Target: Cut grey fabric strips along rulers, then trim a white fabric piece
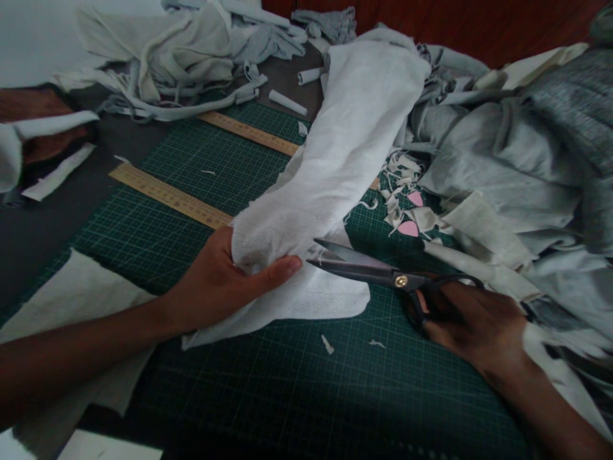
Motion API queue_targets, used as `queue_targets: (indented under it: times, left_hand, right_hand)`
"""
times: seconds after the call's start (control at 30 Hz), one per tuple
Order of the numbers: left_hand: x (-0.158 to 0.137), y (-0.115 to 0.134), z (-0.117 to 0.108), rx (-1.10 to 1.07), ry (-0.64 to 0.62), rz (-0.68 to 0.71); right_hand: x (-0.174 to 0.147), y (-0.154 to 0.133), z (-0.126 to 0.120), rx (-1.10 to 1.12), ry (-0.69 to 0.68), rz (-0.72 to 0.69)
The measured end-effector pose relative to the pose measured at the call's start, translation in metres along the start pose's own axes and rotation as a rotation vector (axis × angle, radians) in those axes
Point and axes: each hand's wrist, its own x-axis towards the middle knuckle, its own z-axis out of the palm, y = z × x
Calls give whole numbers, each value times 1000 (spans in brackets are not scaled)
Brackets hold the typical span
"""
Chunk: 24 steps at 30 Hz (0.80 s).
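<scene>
Left hand (225, 275): my grip's closed on the white cloth (354, 128), thumb on top, cloth lying over the cutting mat (287, 383). Right hand (472, 316): my grip's wrapped round the scissors (401, 281), blades slightly parted at the cloth. I read trimming as under way: small offcuts (327, 345) on the mat, but this cut looks unfinished. Can't tell how much is left.

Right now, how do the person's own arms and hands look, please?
The left hand and right hand are ungloved, with some fingers hidden. The left forearm and right forearm show no sleeve within the picture, and no watch or bracelet is visible.
</scene>
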Motion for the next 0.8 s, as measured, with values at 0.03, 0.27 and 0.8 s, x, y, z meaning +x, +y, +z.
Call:
queue_targets:
  times: [0.03, 0.27, 0.8]
  left_hand:
    - [0, 0, 0, -9, -2, 1]
    - [-1, 0, -1, -83, -44, -50]
    - [2, 2, 1, -184, -121, -75]
  right_hand:
    - [0, 0, 0, 2, -3, 2]
    - [-1, -1, 0, 3, -26, -23]
    - [8, -9, 1, -6, 15, -61]
